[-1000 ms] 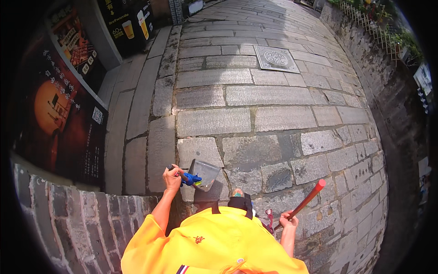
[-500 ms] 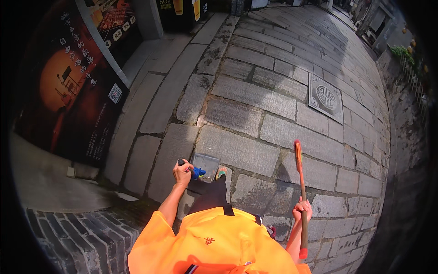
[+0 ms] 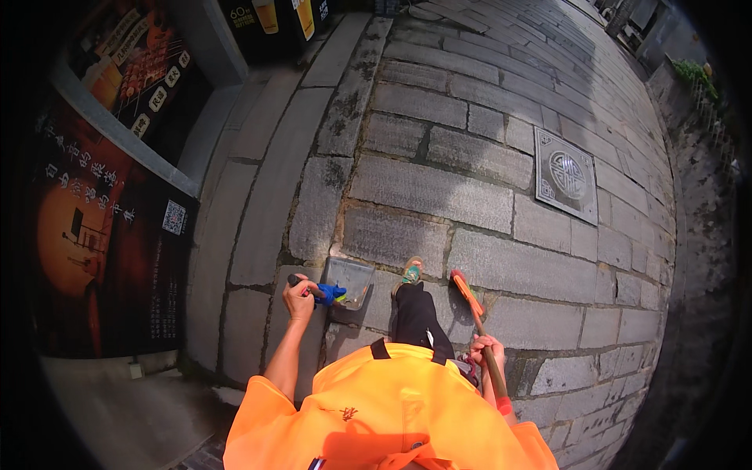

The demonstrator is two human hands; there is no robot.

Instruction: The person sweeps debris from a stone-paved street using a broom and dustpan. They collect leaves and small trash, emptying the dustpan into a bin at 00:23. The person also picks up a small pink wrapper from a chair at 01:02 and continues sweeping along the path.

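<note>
My left hand (image 3: 298, 298) is closed round the dark grip of a long-handled dustpan. Its grey metal pan (image 3: 354, 274) is beyond that hand, with a few small bits inside. A blue bundle (image 3: 330, 294), perhaps cloth or a glove, hangs by the handle. My right hand (image 3: 487, 351) grips the brown shaft of a broom (image 3: 476, 310). The broom's orange-red end points forward and left, close to my shoe (image 3: 412, 271); a red cap tips the near end of the shaft. I cannot tell whether the broom touches the stones.
Uneven stone paving (image 3: 439, 184) with dark joints stretches ahead. A square, patterned metal cover (image 3: 565, 174) is set into it at the right. Dark poster panels (image 3: 106, 235) stand along the left side. A rough wall edge with plants (image 3: 693, 77) runs along the far right.
The broom and my right hand have swung left, toward my body. One shoe has stepped forward beside the dustpan. The poster panels and metal cover have come nearer in view.
</note>
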